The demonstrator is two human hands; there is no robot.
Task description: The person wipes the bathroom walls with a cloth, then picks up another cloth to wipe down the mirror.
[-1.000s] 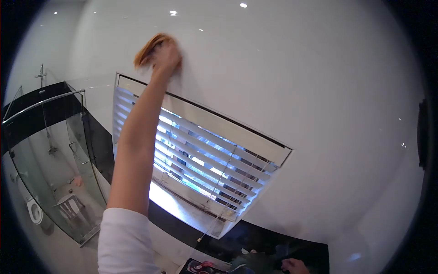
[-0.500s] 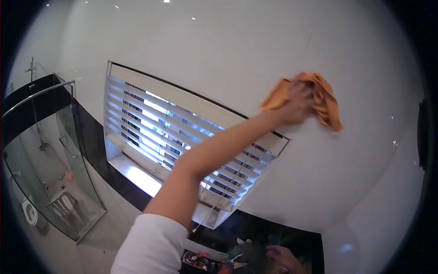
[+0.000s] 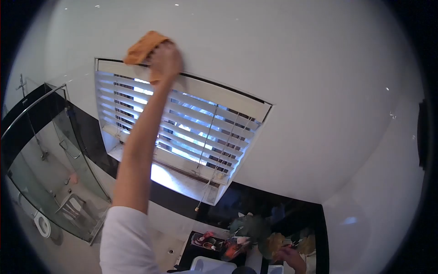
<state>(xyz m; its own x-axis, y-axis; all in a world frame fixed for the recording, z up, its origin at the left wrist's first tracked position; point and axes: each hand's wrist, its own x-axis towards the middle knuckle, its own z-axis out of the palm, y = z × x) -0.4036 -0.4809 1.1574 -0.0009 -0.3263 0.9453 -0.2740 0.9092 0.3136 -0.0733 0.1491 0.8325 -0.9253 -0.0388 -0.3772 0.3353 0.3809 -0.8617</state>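
An orange cleaning cloth [image 3: 148, 47] lies bunched under my left hand [image 3: 166, 60], against the white wall just above the window's top edge. Its lower corner hangs over the head of the blind. My left arm, in a short white sleeve, reaches up across the white slatted blind [image 3: 196, 119]. Low on the right, my right hand [image 3: 292, 258] shows with its fingers curled, near dried flowers [image 3: 275, 242] and leafy decoration in front of black tile. What those fingers hold, if anything, is too dim to make out.
A glass shower enclosure [image 3: 75, 150] stands at left, with a grey plastic chair [image 3: 70, 210] and a toilet [image 3: 42, 226]. Below the window are a sill [image 3: 171, 178], a tray of small items [image 3: 207, 242] and a white basin [image 3: 212, 264]. A blind cord [image 3: 203, 196] dangles.
My left hand has swept the orange cloth leftward and up, from the wall right of the window to above its upper left part. My right hand stays low, and the view has shifted slightly.
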